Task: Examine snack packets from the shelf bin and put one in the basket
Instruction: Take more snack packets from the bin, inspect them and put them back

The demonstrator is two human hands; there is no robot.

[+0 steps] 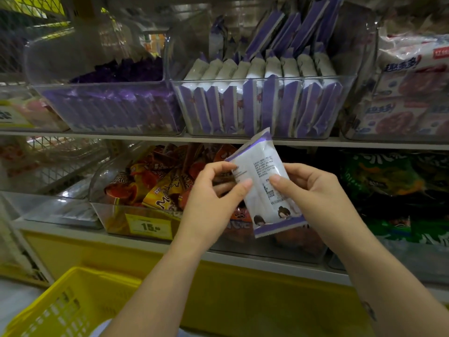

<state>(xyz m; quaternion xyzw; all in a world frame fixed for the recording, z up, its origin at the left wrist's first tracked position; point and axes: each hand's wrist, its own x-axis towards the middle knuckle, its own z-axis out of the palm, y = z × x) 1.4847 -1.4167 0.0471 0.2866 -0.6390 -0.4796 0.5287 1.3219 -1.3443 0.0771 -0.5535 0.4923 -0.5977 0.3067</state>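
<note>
— Your left hand (213, 190) is curled. Its thumb lies across the front and its fingers sit behind, pinching the left edge of the white plastic snack packet with purple crimped ends (263, 164).

— Your right hand (315, 190) grips the right edge the same way, with the thumb pressed on the printed face.

— You hold the packet in the air before the lower shelf, just below the clear plastic bin (267, 80) of matching packets.

— Its long axis runs nearly upright, with the top end tipped a little left. The small print faces you, and two cartoon heads sit near the bottom end.

— The yellow plastic basket (60, 305) is low on your left, well apart from the packet.
</note>
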